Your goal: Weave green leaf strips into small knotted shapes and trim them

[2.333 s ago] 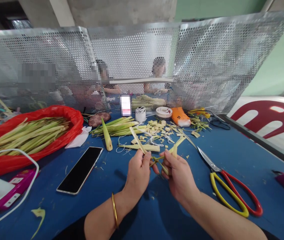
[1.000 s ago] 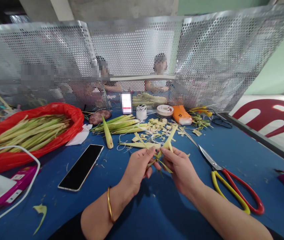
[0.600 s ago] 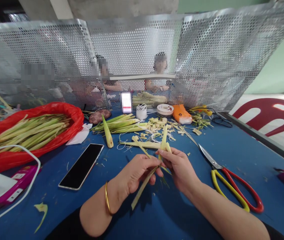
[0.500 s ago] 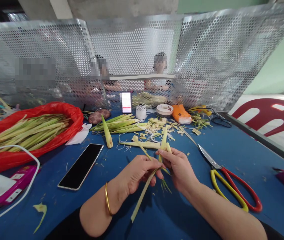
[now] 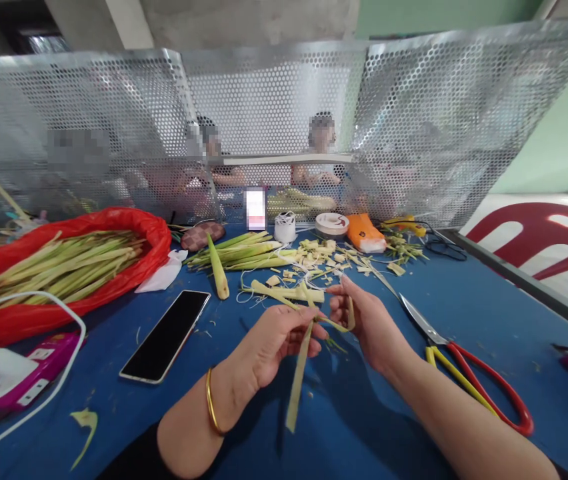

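Above the table, my left hand (image 5: 275, 341) is closed, pinching several crossed strips of pale green leaf between thumb and fingers. One long leaf strip (image 5: 297, 387) hangs down toward me from that grip. To its right, my right hand (image 5: 370, 325) has thumb and fingers closed round the bent-over end of another leaf strip (image 5: 351, 315), which runs back to the left fingertips. Thin green ends poke out below the crossing. Just beyond the hands lies a pale stalk piece (image 5: 284, 293) on the blue table (image 5: 364, 427).
Scissors (image 5: 457, 353) with red and yellow handles lie right; a smartphone (image 5: 167, 337) lies left. A red bag (image 5: 161, 233) holds long leaves. Behind are green stalks (image 5: 244, 252), leaf scraps (image 5: 317, 257), a thread spool (image 5: 285, 228) and an orange packet (image 5: 365, 233), before a perforated screen (image 5: 274, 87).
My right hand has moved slightly right, away from my left, bending a leaf strip over to the right. The hanging strip has swung to a steeper angle. My left hand keeps its pinch.
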A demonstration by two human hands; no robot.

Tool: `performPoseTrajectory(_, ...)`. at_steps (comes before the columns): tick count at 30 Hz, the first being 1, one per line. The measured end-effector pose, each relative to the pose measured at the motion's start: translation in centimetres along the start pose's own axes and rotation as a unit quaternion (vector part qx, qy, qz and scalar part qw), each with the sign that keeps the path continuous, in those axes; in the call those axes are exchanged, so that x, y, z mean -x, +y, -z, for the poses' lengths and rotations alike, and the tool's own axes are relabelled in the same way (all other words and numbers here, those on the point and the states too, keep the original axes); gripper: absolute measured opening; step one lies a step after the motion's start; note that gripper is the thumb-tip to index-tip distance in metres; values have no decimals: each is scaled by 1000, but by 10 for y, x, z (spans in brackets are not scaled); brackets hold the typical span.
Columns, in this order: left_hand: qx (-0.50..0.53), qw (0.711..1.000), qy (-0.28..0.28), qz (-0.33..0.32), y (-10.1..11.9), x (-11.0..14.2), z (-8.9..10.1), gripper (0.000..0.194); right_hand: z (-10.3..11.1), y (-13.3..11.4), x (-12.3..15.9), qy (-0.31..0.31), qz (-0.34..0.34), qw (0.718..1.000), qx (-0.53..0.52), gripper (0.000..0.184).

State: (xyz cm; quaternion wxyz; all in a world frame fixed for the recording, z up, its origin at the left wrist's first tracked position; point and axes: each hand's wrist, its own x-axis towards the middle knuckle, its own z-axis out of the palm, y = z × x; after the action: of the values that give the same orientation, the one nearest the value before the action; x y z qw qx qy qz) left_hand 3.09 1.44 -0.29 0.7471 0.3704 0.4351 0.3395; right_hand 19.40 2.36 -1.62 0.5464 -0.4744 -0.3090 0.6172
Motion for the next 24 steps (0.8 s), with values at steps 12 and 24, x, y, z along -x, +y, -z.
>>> performPoseTrajectory(12, -30, 991, 100, -82, 3, -1, -3, 23, 12, 1, -7, -90, 164, 921, 342, 21)
performPoseTrajectory(24, -243, 968, -53, -31, -5, 5, -11, 24, 3, -14, 9, -220, 160, 906, 323, 14)
